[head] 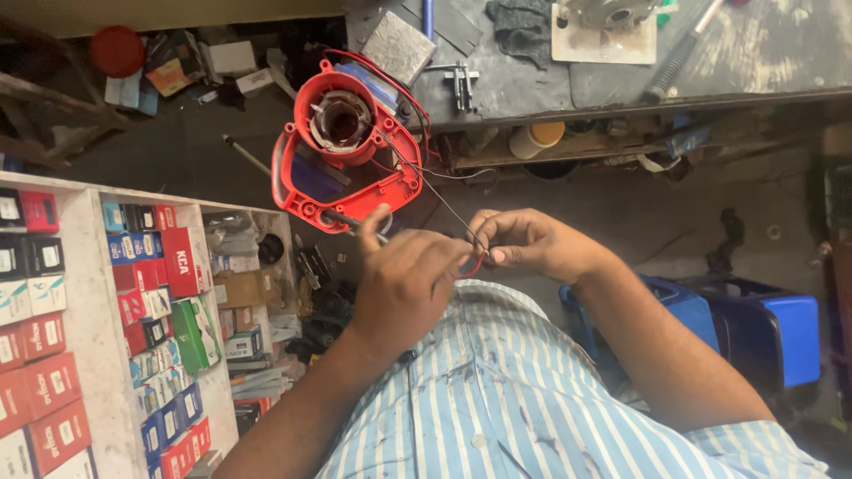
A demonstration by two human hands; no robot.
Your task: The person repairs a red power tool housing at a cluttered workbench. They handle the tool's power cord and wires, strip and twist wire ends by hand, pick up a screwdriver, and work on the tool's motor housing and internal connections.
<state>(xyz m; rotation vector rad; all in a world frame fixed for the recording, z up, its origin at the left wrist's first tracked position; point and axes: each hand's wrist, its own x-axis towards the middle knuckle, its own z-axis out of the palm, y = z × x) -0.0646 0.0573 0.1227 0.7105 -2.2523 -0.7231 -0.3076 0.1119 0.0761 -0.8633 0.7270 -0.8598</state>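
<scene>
both hands [408,284] [524,244] pinching wires [448,208]; cluttered workbench [621,84]; stocked shelf [93,337].

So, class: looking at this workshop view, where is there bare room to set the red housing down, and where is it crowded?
Bare patches: the dark workbench top between the small clamp and the white-based part, and the floor left of the red housing. Crowded: the shelves of small boxes and the clutter beside them. The left hand and right hand hold wires.
</scene>
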